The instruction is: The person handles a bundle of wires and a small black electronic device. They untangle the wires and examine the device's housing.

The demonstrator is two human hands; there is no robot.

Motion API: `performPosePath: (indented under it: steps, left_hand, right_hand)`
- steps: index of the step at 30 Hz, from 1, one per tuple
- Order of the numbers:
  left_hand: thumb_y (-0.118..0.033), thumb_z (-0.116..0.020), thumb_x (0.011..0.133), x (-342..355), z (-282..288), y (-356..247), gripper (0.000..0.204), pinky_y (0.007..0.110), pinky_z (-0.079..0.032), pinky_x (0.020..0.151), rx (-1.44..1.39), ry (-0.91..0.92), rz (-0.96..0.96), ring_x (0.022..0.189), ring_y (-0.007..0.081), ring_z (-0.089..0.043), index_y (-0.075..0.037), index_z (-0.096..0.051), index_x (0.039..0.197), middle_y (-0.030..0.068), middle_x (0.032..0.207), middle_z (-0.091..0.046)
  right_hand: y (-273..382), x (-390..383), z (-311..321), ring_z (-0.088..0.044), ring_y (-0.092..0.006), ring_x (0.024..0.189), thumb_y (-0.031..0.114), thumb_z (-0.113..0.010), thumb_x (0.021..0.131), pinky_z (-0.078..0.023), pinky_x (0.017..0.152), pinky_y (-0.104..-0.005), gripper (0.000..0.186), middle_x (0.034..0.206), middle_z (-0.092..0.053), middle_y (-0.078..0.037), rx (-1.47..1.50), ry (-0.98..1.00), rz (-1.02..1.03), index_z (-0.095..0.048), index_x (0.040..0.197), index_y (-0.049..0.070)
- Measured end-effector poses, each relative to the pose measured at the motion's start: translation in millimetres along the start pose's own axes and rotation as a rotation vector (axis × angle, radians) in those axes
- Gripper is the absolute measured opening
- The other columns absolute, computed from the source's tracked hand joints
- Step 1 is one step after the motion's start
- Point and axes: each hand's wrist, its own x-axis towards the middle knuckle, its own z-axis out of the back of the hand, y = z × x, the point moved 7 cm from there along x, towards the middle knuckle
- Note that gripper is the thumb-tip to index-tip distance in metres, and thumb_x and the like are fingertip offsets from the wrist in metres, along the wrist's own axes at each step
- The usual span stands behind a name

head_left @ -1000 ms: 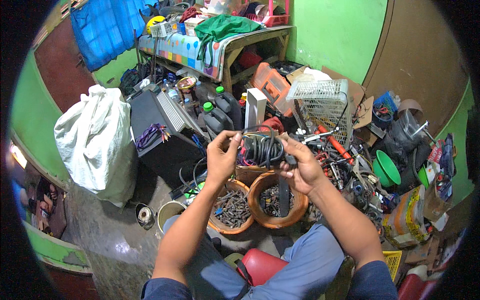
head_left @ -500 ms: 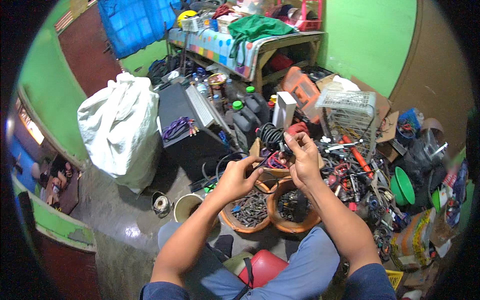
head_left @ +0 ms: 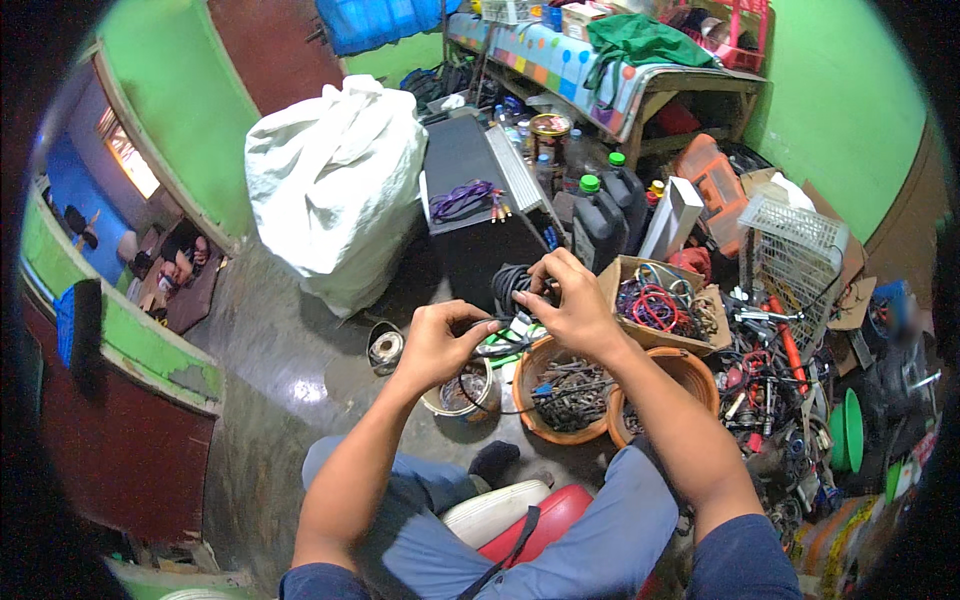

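Cluttered green-walled room, grey floor (head_left: 290,350); both hands raised over clay bowls (head_left: 560,400) of metal parts; left hand (head_left: 437,345) pinches a thin black wire (head_left: 490,325); right hand (head_left: 570,305) grips the black cable coil (head_left: 512,285); white sack (head_left: 335,185) well left; box of coloured wires (head_left: 660,300) just right.

Big white sack (head_left: 335,185) beside black speaker box (head_left: 470,215); white wire basket (head_left: 790,255) right, green basin (head_left: 848,430) among scattered tools
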Motion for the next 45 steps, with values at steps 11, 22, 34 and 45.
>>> performPosePath:
  steps: [11, 22, 34, 45]
  left_hand:
    - [-0.007, -0.087, 0.069, -32, 72, -3, 0.016, 0.028, -0.049, 0.061, -0.170, -0.075, -0.021, 0.067, 0.0090, -0.062, 0.000, -0.075, 0.077, 0.0039, 0.072, -0.068]
    - [-0.013, -0.085, 0.077, -44, 107, 14, 0.020, 0.024, -0.049, 0.066, -0.897, 0.011, -0.032, 0.074, 0.0088, -0.061, -0.001, -0.072, 0.085, 0.0013, 0.081, -0.067]
    - [-0.021, -0.077, 0.088, -13, 84, 41, 0.020, 0.022, -0.045, 0.061, -0.990, 0.052, 0.042, 0.067, 0.0058, -0.056, -0.003, -0.070, 0.084, -0.0014, 0.079, -0.064]
    - [-0.023, -0.064, 0.099, 24, -15, 9, 0.017, 0.022, -0.041, 0.058, -0.938, 0.181, 0.146, 0.068, 0.0043, -0.053, -0.007, -0.069, 0.097, -0.0054, 0.084, -0.064]
  right_hand:
    - [54, -2, -40, -0.056, -0.0077, 0.080, 0.021, -0.078, 0.086, -0.046, 0.061, -0.0246, 0.027, 0.100, -0.067, -0.008, 0.439, 0.431, -0.287, -0.058, 0.081, 0.004]
    - [124, -6, -70, -0.056, -0.0058, 0.066, 0.022, -0.075, 0.089, -0.043, 0.050, -0.0220, 0.023, 0.095, -0.064, -0.005, 0.789, 0.429, -0.448, -0.060, 0.085, 0.006]
    - [121, 8, -58, -0.057, -0.0082, 0.063, 0.013, -0.073, 0.089, -0.043, 0.042, -0.0198, 0.019, 0.108, -0.064, -0.011, 1.027, 0.496, -0.476, -0.056, 0.087, 0.006]
    - [47, -8, -7, -0.067, -0.0181, 0.076, 0.010, -0.066, 0.095, -0.058, 0.061, -0.0308, 0.015, 0.109, -0.063, -0.009, 1.338, 0.109, -0.538, -0.057, 0.106, 0.006]
